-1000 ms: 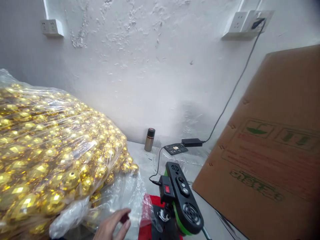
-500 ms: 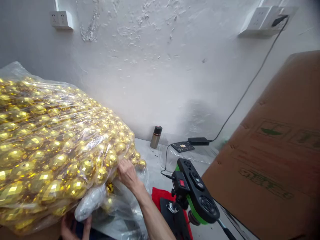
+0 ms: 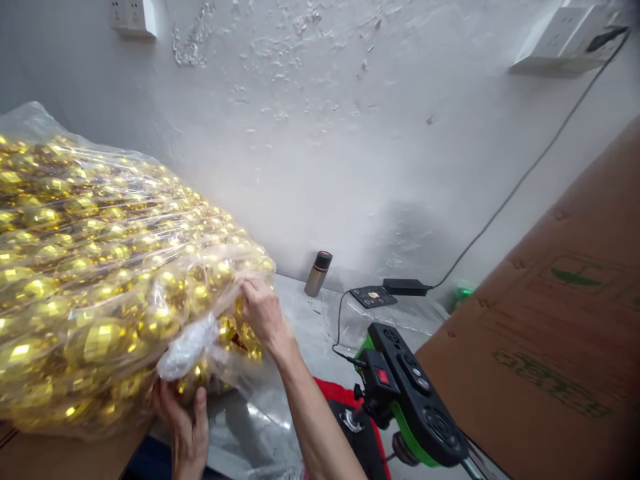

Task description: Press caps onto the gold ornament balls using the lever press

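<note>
Left of the right grip (image 3: 263,313), a large clear plastic bag (image 3: 155,233) packed with faceted gold balls (image 3: 103,343) is seen, that whole side being filled by its bulk. The bag's film is pinched by the right grip, with fingers drawn together at its right-hand edge. Below and to the left of that, the left grip (image 3: 187,430) is held with thumb and fingers spread, beneath the bag's lower edge; whether any ball is touched cannot be told. Just above the left grip, a bunched whitish wad of plastic (image 3: 187,348) is seen. To the right of the right grip, a bottle (image 3: 318,274) is stood on the tabletop (image 3: 295,307), and nearer, a black and green device (image 3: 420,393) is set above a red cloth (image 3: 333,389).
</note>
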### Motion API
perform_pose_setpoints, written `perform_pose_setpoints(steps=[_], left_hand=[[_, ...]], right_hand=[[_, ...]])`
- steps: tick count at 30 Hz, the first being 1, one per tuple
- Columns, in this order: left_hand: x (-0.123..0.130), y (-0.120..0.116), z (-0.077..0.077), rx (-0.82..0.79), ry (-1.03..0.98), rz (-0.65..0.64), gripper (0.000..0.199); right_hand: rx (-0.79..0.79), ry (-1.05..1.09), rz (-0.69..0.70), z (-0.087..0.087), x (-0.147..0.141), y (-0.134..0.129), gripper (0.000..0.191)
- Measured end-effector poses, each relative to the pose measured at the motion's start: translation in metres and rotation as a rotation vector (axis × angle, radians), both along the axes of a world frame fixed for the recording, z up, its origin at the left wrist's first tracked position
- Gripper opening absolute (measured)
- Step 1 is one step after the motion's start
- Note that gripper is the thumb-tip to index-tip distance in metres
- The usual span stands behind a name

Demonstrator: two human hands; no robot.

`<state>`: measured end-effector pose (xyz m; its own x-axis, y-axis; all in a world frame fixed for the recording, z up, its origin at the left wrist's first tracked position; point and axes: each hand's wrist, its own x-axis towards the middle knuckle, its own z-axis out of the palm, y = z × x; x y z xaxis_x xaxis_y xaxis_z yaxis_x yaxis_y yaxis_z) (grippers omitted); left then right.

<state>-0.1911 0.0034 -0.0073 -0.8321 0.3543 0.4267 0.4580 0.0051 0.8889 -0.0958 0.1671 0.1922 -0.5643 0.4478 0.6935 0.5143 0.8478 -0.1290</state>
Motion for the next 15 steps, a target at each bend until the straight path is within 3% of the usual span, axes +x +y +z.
perform_pose_setpoints(steps=[2, 4, 6, 10, 12, 15], left_hand=[[0.012, -0.017, -0.018, -0.003, -0.057, 0.009, 0.102], [0.023, -0.028, -0.023, 0.047, -0.182, 0.005, 0.093], [0.031, -0.032, -0.015, 0.072, -0.255, -0.056, 0.087], [0.046, -0.036, 0.009, -0.052, -0.196, -0.141, 0.083], [0.063, -0.043, 0.007, -0.095, -0.162, -0.104, 0.085], [0.093, -0.058, -0.008, -0.141, 0.035, -0.065, 0.09]], right_hand=[[-0.029, -0.031, 0.012, -0.022, 0.01, -0.011, 0.03], [-0.054, -0.045, 0.016, -0.04, 0.019, -0.02, 0.029], [-0.072, -0.037, 0.002, -0.054, 0.028, -0.028, 0.031], [-0.087, 0.035, -0.137, -0.088, 0.056, -0.055, 0.042], [-0.102, 0.082, -0.25, -0.116, 0.073, -0.076, 0.042], [-0.097, 0.184, -0.434, -0.167, 0.095, -0.108, 0.042]])
